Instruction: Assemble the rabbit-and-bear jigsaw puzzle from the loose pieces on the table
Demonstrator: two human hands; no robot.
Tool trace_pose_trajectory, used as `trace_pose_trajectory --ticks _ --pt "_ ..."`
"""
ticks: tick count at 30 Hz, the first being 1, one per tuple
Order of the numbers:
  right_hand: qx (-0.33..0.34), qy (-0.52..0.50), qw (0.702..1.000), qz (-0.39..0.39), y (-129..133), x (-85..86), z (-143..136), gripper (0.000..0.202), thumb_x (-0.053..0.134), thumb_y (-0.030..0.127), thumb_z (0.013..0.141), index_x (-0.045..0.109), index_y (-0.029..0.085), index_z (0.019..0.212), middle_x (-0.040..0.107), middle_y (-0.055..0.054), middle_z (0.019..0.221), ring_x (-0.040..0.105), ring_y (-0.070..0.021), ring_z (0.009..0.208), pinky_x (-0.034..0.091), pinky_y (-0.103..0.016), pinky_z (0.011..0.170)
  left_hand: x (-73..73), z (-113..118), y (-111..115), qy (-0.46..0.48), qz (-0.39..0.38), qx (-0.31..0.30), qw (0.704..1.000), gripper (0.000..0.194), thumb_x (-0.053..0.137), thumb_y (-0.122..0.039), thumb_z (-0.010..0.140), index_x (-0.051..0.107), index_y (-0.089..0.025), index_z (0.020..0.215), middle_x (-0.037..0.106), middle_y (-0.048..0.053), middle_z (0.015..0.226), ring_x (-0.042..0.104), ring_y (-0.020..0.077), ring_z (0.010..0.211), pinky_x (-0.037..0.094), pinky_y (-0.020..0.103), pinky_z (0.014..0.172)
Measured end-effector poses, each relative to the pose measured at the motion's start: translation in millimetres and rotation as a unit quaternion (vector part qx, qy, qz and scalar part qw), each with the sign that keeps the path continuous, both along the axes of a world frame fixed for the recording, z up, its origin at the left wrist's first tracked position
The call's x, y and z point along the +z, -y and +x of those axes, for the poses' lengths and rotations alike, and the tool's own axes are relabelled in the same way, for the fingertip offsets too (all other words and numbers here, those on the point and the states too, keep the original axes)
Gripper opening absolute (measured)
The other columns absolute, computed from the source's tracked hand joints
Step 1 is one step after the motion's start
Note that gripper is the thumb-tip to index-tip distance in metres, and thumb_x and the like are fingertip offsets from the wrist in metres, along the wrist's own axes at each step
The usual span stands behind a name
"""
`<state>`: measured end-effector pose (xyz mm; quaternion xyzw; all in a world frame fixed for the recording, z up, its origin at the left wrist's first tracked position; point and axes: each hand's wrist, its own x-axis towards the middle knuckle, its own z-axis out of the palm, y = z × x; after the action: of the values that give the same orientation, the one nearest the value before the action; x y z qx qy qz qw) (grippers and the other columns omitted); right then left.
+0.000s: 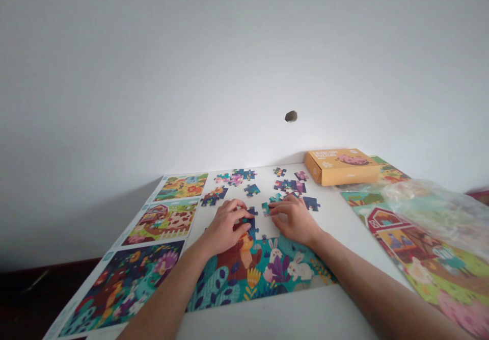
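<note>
A partly joined puzzle [263, 273] with rabbits, leaves and a squirrel lies on the white table [305, 312]. My left hand [229, 225] rests at its upper left edge, fingers bent over a dark blue piece [252, 211]. My right hand [292, 217] is to the right, its fingertips on a teal piece [265, 208]. Loose pieces lie beyond the hands: a blue-green one [252, 190], a joined orange and dark group [214, 195], a pink and blue group [235, 178], a dark red and blue group [289, 185] and a dark blue piece [311, 204].
On the left lies a sheet of three printed pictures [126, 284]. An orange puzzle box [340, 166] stands at the back right near the wall. Clear plastic wrap [431, 207] covers part of a farm picture [451, 263] on the right.
</note>
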<state>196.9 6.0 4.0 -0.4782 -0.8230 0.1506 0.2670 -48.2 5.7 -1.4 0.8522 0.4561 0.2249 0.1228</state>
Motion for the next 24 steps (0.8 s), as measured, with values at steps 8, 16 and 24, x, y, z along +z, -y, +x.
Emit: trace_pose_trajectory --ticks 8,16,24 --pt "0.013 0.01 0.999 0.029 -1 -0.8 2 0.022 0.057 0.029 0.085 0.073 0.027 0.1 0.07 -0.005 0.108 0.05 -0.0274 0.111 0.033 -0.047 0.095 -1.9 -7 -9 -0.015 0.049 0.117 0.992 0.018 0.052 -0.025 0.088 0.07 -0.023 0.084 0.066 0.005 0.102 0.056 0.0235 0.101 0.042 0.04 0.094" --pt "0.002 0.047 0.999 0.014 -4 -5.2 5 0.039 0.06 0.032 0.083 0.064 0.026 0.121 0.065 -0.007 0.122 0.045 -0.032 0.119 0.032 -0.051 0.099 -7.2 -31 -18 -0.091 0.012 0.45 0.888 0.05 0.05 -0.036 0.085 0.051 -0.017 0.131 0.06 0.017 0.125 0.045 0.042 0.113 0.037 0.061 0.088" --pt "0.007 0.033 0.999 0.011 -5 -6.8 4 0.034 0.059 0.031 0.084 0.065 0.026 0.117 0.067 -0.006 0.118 0.046 -0.0312 0.118 0.031 -0.051 0.099 -8.6 -34 -23 -0.067 0.005 0.45 0.89 0.052 0.056 -0.042 0.082 0.052 -0.021 0.129 0.063 0.014 0.122 0.048 0.0418 0.114 0.038 0.058 0.09"
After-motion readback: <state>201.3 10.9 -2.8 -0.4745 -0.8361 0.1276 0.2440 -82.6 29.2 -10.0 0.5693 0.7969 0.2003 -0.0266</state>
